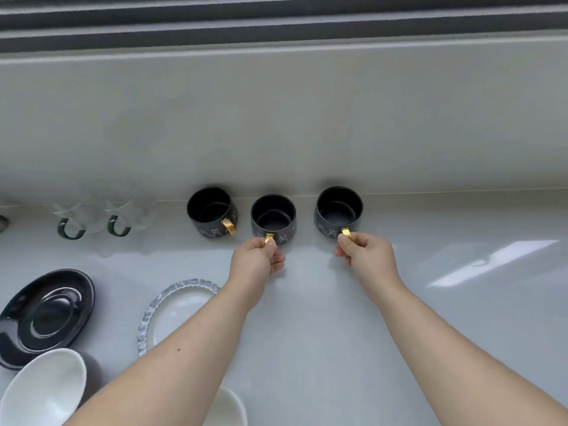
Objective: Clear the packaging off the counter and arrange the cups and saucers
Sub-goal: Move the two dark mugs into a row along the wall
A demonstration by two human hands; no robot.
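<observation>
Three black cups with gold handles stand in a row at the back of the pale counter [338,318]. My left hand [256,259] pinches the handle of the middle cup [273,218]. The handle of the right cup [339,212] is gripped by my right hand [365,252]. The left cup [212,212] stands free, its handle turned to the right. Both held cups rest upright near the wall. A black saucer [46,315] lies at the front left, and a clear glass saucer [175,309] with a ribbed rim lies partly under my left forearm.
Two clear glass cups [101,216] with dark green handles stand at the back left. A white bowl [43,392] sits at the bottom left edge, and another white dish [227,407] shows under my left arm. A wall upstand runs behind the cups.
</observation>
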